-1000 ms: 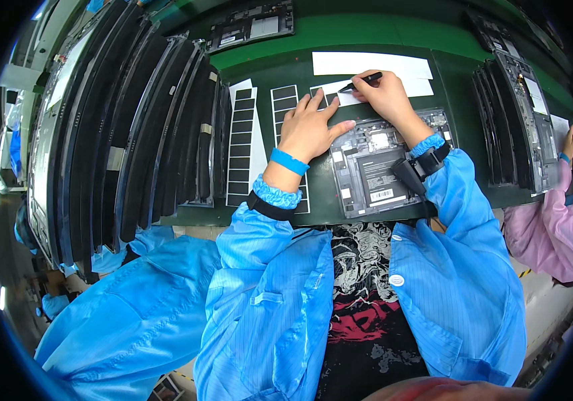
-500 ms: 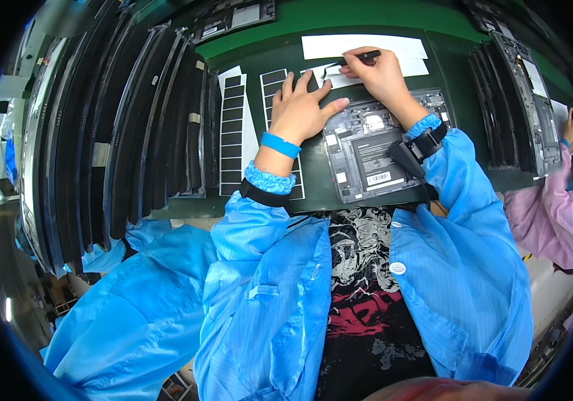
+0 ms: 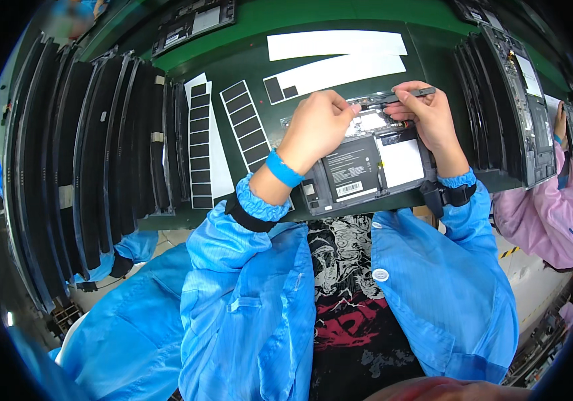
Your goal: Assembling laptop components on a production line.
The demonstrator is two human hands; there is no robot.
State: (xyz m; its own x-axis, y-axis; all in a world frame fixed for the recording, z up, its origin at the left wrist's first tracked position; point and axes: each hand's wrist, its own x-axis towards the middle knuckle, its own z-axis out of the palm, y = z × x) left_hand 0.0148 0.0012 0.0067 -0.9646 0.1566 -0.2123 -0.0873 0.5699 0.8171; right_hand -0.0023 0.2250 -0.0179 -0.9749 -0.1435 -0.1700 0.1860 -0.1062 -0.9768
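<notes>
An opened flat electronic device (image 3: 310, 189), laptop or tablet, lies in front of me, with a black battery (image 3: 352, 170) and a white rectangle inside. Over its far edge, my right hand (image 3: 431, 115) grips dark tweezers (image 3: 412, 95) between thumb and fingers, their tip pointing left. My left hand (image 3: 316, 127) is bent over the device's far left part, thumb and forefinger pinched close to the tweezers' tip. Whatever sits in that pinch is too small to make out. Beyond the hands lies a mostly white backing sheet (image 3: 340, 72) with a few black stickers at its left end.
Two sheets of black rectangular stickers (image 3: 200, 144) (image 3: 245, 123) lie left of the device. Tall rows of upright dark panels flank me, left (image 3: 99, 147) and right (image 3: 483, 107). Another white strip (image 3: 336, 45) and another opened device (image 3: 196, 23) lie farther back. A pink-sleeved person (image 3: 543, 214) works at right.
Both hands have left the white sticker sheet and come together over the device's far edge. The tweezers moved along with my right hand. My spread left hand has closed into a pinch.
</notes>
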